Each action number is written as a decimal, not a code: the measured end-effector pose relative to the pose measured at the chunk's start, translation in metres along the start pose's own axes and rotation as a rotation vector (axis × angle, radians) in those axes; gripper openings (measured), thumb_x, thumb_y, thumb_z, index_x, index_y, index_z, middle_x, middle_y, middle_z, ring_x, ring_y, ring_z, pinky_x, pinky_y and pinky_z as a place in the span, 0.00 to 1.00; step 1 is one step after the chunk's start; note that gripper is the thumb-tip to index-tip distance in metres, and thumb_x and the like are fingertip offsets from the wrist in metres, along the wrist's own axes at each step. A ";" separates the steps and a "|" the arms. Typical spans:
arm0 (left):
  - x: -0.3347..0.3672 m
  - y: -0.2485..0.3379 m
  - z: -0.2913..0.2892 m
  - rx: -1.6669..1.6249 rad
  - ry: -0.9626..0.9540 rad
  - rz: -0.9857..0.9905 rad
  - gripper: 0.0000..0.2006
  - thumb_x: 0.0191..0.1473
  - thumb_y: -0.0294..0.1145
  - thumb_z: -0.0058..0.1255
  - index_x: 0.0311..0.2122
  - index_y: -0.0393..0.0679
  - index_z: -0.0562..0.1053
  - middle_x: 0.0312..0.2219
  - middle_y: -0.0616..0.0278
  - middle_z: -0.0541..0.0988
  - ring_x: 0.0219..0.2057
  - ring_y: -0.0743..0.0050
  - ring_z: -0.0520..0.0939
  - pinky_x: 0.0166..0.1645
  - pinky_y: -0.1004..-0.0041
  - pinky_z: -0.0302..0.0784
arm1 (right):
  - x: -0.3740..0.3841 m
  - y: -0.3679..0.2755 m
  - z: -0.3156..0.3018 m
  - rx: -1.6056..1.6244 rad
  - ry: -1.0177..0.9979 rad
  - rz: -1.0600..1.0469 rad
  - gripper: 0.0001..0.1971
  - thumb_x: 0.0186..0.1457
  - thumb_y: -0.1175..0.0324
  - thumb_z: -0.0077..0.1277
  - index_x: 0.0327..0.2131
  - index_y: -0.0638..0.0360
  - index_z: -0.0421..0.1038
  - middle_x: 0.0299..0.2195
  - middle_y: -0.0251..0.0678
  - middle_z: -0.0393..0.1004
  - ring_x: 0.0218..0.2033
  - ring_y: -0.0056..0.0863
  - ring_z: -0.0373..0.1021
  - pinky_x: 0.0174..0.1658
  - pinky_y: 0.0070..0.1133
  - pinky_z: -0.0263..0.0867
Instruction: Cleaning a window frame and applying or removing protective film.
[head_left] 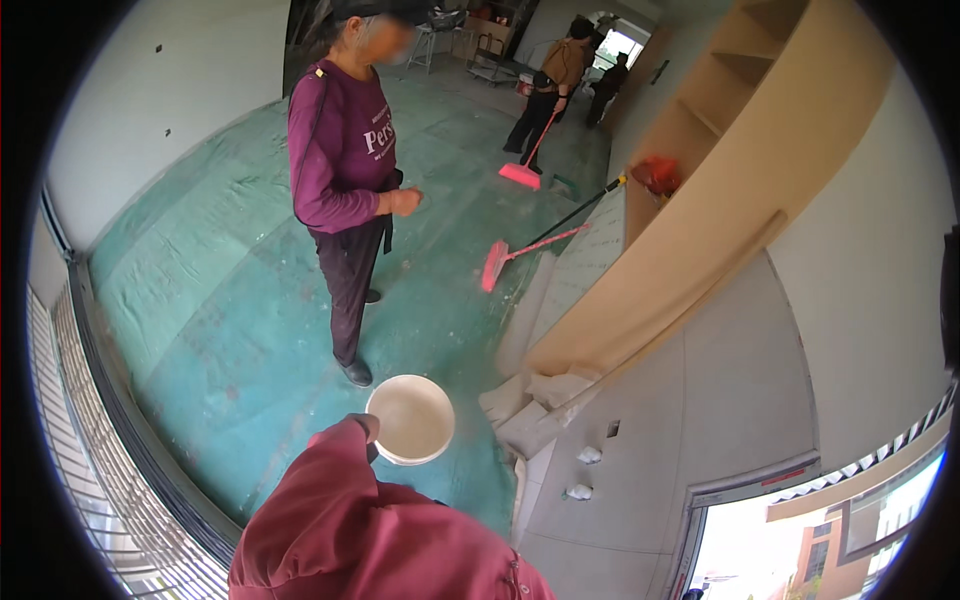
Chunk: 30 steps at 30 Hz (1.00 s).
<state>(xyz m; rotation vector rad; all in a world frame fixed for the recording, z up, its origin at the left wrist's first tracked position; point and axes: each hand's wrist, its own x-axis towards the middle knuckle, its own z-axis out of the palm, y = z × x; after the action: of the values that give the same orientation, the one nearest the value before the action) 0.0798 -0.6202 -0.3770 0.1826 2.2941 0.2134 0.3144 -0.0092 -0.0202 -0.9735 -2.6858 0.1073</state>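
Observation:
A white round bucket (411, 420) hangs low in front of me, its open top toward me and its inside pale, with no contents I can make out. My left hand (369, 427) is closed at the bucket's near left rim; the fingers are partly hidden by the red sleeve (315, 490). My right hand does not show. Just beyond the bucket stands a person in a purple top (340, 150), with one hand (403, 201) held at waist height.
Green sheeting (220, 320) covers the floor. A pink broom (495, 265) leans by a wooden shelf unit (700, 230) at right, near white bags (540, 405). Farther back, another person (565, 70) holds a pink broom (520, 177). Railings (80, 400) run along the left.

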 end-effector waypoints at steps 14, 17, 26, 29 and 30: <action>0.043 0.002 0.042 0.002 -0.069 0.194 0.10 0.35 0.34 0.48 0.25 0.44 0.77 0.23 0.53 0.77 0.25 0.54 0.78 0.30 0.61 0.71 | 0.006 -0.009 -0.017 0.006 -0.044 0.026 0.26 0.49 0.70 0.48 0.54 0.58 0.58 0.53 0.40 0.61 0.55 0.34 0.56 0.58 0.25 0.50; 0.066 -0.030 0.054 0.021 -0.211 0.210 0.11 0.35 0.34 0.48 0.26 0.44 0.77 0.23 0.52 0.77 0.26 0.55 0.78 0.31 0.61 0.71 | 0.008 -0.008 -0.015 -0.003 -0.052 0.033 0.26 0.49 0.69 0.49 0.54 0.58 0.58 0.53 0.40 0.61 0.55 0.34 0.56 0.59 0.25 0.49; 0.040 0.017 0.038 0.182 0.067 0.273 0.10 0.39 0.32 0.43 0.22 0.45 0.78 0.18 0.57 0.77 0.22 0.60 0.79 0.30 0.65 0.73 | 0.007 -0.016 -0.020 0.032 -0.077 0.037 0.27 0.50 0.70 0.49 0.54 0.61 0.56 0.53 0.43 0.60 0.56 0.36 0.55 0.59 0.26 0.47; 0.049 0.015 0.047 0.137 0.110 0.247 0.09 0.39 0.32 0.45 0.22 0.45 0.78 0.20 0.55 0.78 0.25 0.59 0.79 0.32 0.65 0.73 | -0.003 -0.006 -0.020 0.061 -0.078 0.070 0.27 0.51 0.70 0.49 0.54 0.62 0.56 0.54 0.44 0.59 0.56 0.36 0.55 0.60 0.26 0.46; 0.048 0.018 0.044 0.136 0.107 0.256 0.09 0.39 0.32 0.45 0.22 0.45 0.78 0.20 0.55 0.78 0.25 0.59 0.79 0.32 0.65 0.73 | -0.001 -0.004 -0.017 0.069 -0.075 0.068 0.26 0.51 0.70 0.48 0.54 0.62 0.55 0.54 0.45 0.59 0.56 0.36 0.54 0.60 0.26 0.46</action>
<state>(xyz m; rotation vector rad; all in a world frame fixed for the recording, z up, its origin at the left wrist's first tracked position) 0.0823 -0.5890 -0.4369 0.5481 2.3889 0.2014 0.3175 -0.0140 -0.0033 -1.0595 -2.6974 0.2539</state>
